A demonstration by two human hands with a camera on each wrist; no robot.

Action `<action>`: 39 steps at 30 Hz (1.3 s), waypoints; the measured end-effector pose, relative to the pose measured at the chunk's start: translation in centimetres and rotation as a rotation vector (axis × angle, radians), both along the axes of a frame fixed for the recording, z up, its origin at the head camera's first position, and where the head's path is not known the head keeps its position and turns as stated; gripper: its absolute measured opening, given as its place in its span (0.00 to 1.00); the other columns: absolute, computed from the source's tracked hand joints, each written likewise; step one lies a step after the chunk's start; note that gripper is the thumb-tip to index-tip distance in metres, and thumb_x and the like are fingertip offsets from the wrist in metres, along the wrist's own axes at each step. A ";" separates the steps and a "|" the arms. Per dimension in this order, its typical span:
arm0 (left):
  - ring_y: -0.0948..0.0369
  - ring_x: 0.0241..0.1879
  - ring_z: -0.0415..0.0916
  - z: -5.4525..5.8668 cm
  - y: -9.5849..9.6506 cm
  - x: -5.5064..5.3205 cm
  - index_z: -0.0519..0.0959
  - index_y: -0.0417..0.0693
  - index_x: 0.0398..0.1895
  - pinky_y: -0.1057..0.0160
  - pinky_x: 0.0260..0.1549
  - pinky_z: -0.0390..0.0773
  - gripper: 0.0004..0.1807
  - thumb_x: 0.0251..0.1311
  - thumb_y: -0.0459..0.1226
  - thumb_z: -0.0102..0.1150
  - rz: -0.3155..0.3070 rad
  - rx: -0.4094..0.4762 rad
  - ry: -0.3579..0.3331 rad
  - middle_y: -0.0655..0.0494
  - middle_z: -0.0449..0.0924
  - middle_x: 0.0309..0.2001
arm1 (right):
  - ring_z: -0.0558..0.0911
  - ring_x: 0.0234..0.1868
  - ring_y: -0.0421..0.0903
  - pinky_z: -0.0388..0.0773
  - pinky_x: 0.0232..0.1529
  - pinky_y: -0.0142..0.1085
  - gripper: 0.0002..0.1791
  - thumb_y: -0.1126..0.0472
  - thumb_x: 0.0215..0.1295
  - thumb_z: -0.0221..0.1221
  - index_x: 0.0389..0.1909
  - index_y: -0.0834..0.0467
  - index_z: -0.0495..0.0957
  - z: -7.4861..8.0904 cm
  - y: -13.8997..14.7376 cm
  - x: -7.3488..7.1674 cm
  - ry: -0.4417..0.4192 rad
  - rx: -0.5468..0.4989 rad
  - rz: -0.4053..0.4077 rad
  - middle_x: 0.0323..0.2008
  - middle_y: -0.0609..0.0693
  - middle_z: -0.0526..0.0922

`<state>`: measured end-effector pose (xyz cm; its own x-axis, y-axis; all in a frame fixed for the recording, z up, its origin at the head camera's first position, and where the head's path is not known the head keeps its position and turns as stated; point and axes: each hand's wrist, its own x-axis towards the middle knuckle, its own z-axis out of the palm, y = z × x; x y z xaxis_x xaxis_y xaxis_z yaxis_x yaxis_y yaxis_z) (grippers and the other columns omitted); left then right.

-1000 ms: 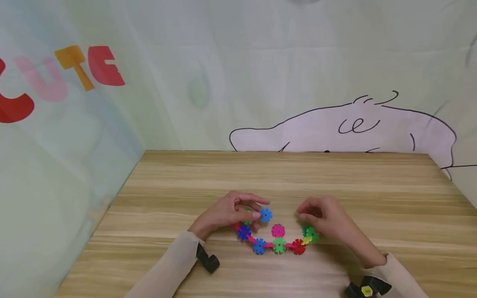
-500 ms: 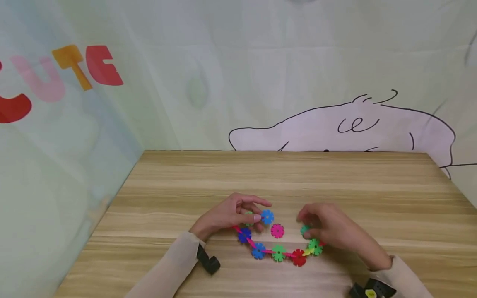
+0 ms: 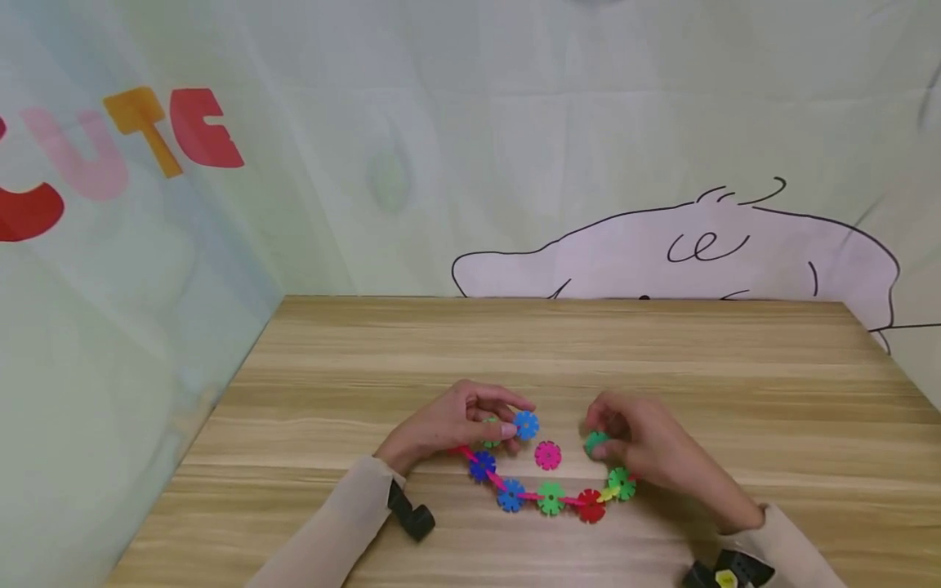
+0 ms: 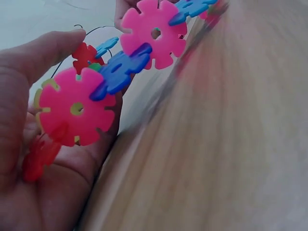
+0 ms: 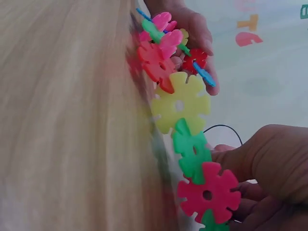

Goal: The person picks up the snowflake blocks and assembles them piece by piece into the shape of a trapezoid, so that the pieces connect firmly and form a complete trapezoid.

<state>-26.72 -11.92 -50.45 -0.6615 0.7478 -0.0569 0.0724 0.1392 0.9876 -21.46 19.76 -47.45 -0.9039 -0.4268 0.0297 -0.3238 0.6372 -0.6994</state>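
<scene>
A chain of interlocking plastic snowflake discs hangs in a curve between both hands. Its lower run shows a blue disc (image 3: 510,496), a light green disc (image 3: 550,498) and a red disc (image 3: 590,506). My left hand (image 3: 459,418) holds the left end, thumb by a light blue disc (image 3: 526,425). In the left wrist view a pink disc (image 4: 72,108) lies over that palm. My right hand (image 3: 647,437) pinches a teal-green disc (image 3: 596,444) at the other end. A yellow disc (image 5: 180,103) is slotted in farther along. One pink disc (image 3: 547,455) sits inside the curve, apart from the chain.
The wooden table (image 3: 367,343) reaches back to a printed cloth backdrop (image 3: 331,163). A black wrist camera (image 3: 412,513) is strapped at the left sleeve, and another wrist camera (image 3: 728,569) at the right.
The right hand has shifted its hold, and the teal-green disc now shows between its fingers. The chain's lower run has dropped nearer the person. The left hand has barely moved.
</scene>
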 end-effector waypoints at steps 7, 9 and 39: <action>0.55 0.49 0.91 -0.3 0.1 -0.2 0.82 0.52 0.69 0.62 0.58 0.83 0.21 0.75 0.39 0.65 -0.003 -0.004 0.008 0.42 0.93 0.45 | 0.87 0.38 0.39 0.86 0.44 0.29 0.07 0.63 0.65 0.74 0.42 0.55 0.88 0.6 -0.5 -0.1 -0.007 -0.049 -0.113 0.35 0.44 0.90; 0.56 0.50 0.91 -0.3 0.2 -0.2 0.81 0.53 0.69 0.62 0.59 0.82 0.22 0.75 0.40 0.66 -0.008 -0.008 0.013 0.43 0.93 0.46 | 0.89 0.38 0.39 0.86 0.43 0.29 0.07 0.62 0.65 0.74 0.42 0.55 0.90 0.9 -0.8 -0.2 0.019 -0.063 -0.128 0.36 0.46 0.92; 0.60 0.44 0.92 -0.6 0.0 -0.3 0.77 0.36 0.70 0.61 0.52 0.88 0.25 0.76 0.39 0.65 -0.038 0.127 -0.021 0.46 0.93 0.45 | 0.92 0.35 0.41 0.88 0.38 0.31 0.09 0.73 0.57 0.76 0.30 0.55 0.92 -0.7 -5.3 -1.0 0.340 -0.227 -0.061 0.30 0.47 0.93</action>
<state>-27.02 -11.95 -51.01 -0.6324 0.7742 0.0261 0.0545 0.0108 0.9985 -22.42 14.43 -48.19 -0.8499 -0.3213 0.4177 -0.5269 0.5044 -0.6841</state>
